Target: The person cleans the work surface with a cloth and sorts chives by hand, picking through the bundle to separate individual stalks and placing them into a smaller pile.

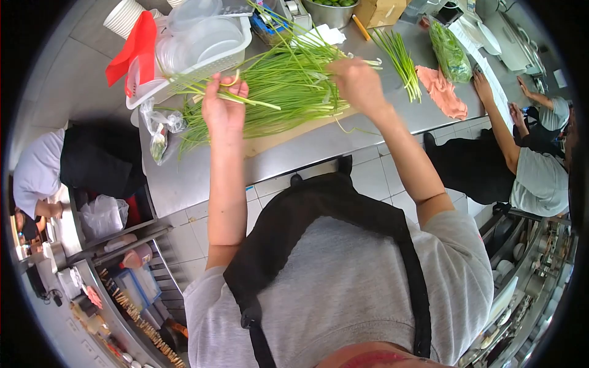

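A wide heap of long, thin green chives [288,80] lies across a tan board [270,144] on the steel table. My left hand [226,104] is closed around a few chive stalks [261,102], palm up, over the left part of the heap. Their pale cut ends point right, and one yellowish stalk bends up by the fingers. My right hand [359,86] is at the heap's right end, fingers curled down onto it. Whatever is between those fingertips is hidden. Further right lies a separate, neater bundle of chives [400,61].
A white basket [202,70] of plastic tubs and a red object [136,55] stand left. A small plastic bag [158,132] lies near the left edge. Rightward are a pink cloth [442,92], bagged greens [451,52] and a co-worker's hand [483,86]. A steel bowl [331,13] stands behind.
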Motion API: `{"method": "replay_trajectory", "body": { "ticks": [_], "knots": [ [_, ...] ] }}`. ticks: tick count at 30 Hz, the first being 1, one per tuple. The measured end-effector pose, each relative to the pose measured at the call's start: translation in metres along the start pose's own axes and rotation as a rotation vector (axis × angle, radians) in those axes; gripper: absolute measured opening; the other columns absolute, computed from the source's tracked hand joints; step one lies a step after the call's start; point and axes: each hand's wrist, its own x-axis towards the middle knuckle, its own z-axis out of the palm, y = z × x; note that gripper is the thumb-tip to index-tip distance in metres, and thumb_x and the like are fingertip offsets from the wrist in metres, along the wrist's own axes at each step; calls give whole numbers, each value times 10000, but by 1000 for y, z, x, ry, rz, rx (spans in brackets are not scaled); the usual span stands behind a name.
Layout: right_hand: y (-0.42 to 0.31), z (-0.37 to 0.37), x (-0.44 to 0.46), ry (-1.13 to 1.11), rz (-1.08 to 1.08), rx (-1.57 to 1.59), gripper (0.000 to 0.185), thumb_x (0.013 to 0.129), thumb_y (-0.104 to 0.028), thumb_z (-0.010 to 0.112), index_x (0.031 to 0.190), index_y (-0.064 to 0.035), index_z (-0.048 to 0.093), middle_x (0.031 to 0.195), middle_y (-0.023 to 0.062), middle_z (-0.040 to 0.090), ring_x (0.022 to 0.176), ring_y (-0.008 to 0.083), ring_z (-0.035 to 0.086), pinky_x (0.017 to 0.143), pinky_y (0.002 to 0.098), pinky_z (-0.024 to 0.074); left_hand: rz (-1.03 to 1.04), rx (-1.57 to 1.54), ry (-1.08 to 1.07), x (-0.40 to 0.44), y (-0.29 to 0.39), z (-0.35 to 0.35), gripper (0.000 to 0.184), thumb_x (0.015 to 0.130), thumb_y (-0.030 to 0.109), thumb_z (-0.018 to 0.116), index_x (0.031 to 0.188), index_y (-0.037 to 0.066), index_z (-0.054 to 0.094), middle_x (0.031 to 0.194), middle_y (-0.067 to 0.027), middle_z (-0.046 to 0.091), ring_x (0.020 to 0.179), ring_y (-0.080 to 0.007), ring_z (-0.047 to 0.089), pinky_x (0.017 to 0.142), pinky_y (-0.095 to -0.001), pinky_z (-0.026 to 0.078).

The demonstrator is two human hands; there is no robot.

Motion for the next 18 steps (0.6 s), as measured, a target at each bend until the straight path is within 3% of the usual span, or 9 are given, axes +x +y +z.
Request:
{"method": "replay_trajectory", "body": {
  "ticks": [2, 4, 5, 11, 15, 18],
  "knots": [
    [-9, 9, -10, -95, -114, 159, 132, 688, -72, 559, 803, -102, 618, 752, 107, 587, 740, 278, 564, 622, 371, 457, -28, -55, -21, 10, 6, -10, 77, 855, 144, 422, 885, 82, 456, 677, -31, 486, 686, -167, 489, 656, -324, 409],
    [-15, 20, -16, -469, -137, 204, 124, 678, -76, 567, 789, -95, 618, 745, 92, 590, 730, 281, 565, 641, 372, 461, -169, -255, -200, 17, 10, -20, 61, 859, 126, 413, 873, 76, 446, 669, -34, 455, 638, -160, 446, 632, -316, 397],
    [-19, 20, -19, -352, -161, -18, 78, 669, -84, 580, 738, -85, 617, 734, 76, 590, 742, 267, 568, 654, 366, 462, -167, -254, -202, 13, 11, -15, 61, 859, 126, 413, 873, 76, 446, 669, -34, 455, 638, -160, 446, 632, -316, 397],
    [-17, 32, -23, -323, -164, -123, 45, 657, -118, 605, 682, -82, 613, 719, 66, 571, 789, 235, 547, 659, 356, 463, -271, -354, -192, 3, 13, -18, 68, 802, 34, 414, 856, 58, 448, 693, -58, 453, 630, -167, 440, 633, -312, 403],
    [-19, 26, -20, -210, -190, -93, 44, 667, -117, 601, 696, -85, 610, 712, 77, 559, 793, 241, 536, 648, 360, 458, -255, -324, -172, -4, 12, -17, 121, 757, -13, 437, 855, 49, 471, 737, -75, 482, 692, -186, 482, 680, -326, 431],
    [-15, 4, -4, -90, -136, 154, 88, 668, -57, 539, 695, -94, 614, 670, 111, 566, 722, 287, 555, 587, 390, 455, -251, -315, -230, -8, 12, -14, 141, 741, -32, 454, 856, 46, 482, 764, -77, 493, 711, -190, 490, 687, -317, 435]
  ]
}}
